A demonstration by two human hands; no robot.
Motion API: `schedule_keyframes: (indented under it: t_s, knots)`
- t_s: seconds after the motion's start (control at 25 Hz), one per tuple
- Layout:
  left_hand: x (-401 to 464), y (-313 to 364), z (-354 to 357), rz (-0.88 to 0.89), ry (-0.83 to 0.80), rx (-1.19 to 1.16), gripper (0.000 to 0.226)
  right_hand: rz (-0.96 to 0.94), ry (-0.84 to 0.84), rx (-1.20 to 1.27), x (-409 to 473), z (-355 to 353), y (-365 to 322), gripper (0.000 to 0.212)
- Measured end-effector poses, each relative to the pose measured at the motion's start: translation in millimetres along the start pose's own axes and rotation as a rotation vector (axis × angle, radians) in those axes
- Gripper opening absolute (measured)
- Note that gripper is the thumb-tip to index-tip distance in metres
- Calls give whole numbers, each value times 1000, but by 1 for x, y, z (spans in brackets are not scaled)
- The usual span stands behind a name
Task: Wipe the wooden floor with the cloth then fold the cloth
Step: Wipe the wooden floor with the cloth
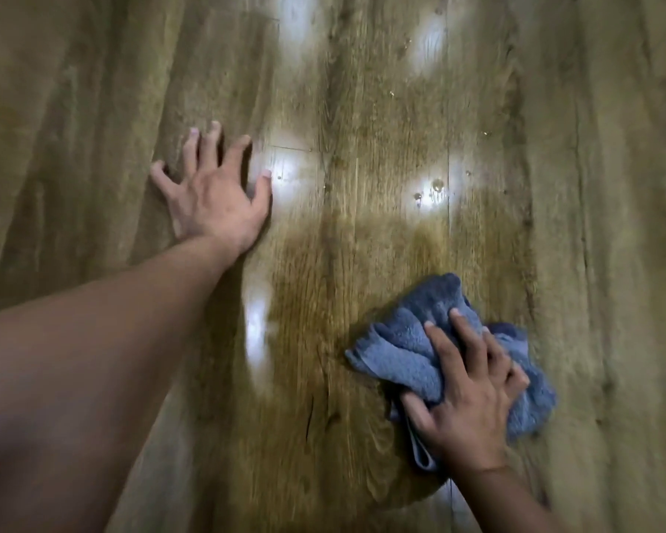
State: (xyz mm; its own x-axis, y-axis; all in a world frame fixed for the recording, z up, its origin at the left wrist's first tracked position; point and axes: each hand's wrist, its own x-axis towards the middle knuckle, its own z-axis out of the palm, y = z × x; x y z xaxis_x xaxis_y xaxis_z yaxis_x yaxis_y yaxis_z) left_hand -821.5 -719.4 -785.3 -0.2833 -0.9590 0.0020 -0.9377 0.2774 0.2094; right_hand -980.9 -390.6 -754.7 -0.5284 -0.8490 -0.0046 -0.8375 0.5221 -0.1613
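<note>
Your right hand (pixel 473 394) sits on top of the blue cloth (pixel 408 352), fingers spread & curled over the bunched folds, thumb tucked at its near-left edge, pinning it to the wooden floor (pixel 362 244). Cloth is low & right of centre in view, crumpled into a loose wad, not flat. Your left hand (pixel 212 194) is well apart to the upper left, palm down, fingers splayed straight, flat on the floor as a brace, holding nothing.

Handling, as a judgement: it's terry-type fabric, soft, floppy, light, w/ no stiffness, so it'll bunch & roll under you if you push from one edge. Press through the middle w/ a flat palm to keep contact. It likely drags a bit on damp boards. Droplets (pixel 437 184) sit farther out, beyond the cloth, so wiping looks unfinished there.

A small hanging loop (pixel 423 455) trails by your wrist; don't pull from it. For folding, spread the cloth first, then pinch two adjacent corners. Nothing fragile here.
</note>
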Motion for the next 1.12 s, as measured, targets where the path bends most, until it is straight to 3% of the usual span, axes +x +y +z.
schedule_keyframes:
  t_s: [0.24, 0.64, 0.76, 0.92, 1.12]
  knots:
    - [0, 0, -2, -9, 56, 5, 55, -15, -8, -53, 22, 0, -16, 82]
    - [0, -3, 3, 19, 115, 15, 47, -116, -1, -90, 312, 27, -159, 73]
    - [-2, -4, -1, 12, 96, 20, 48, -170, -12, -44, 296, 26, -158, 75]
    - [0, -1, -2, 17, 88, 44, 53, -237, -31, -15, 212, 22, -122, 88]
    - [-1, 0, -3, 7, 92, 35, 51, -297, -62, -53, 134, 12, -79, 86]
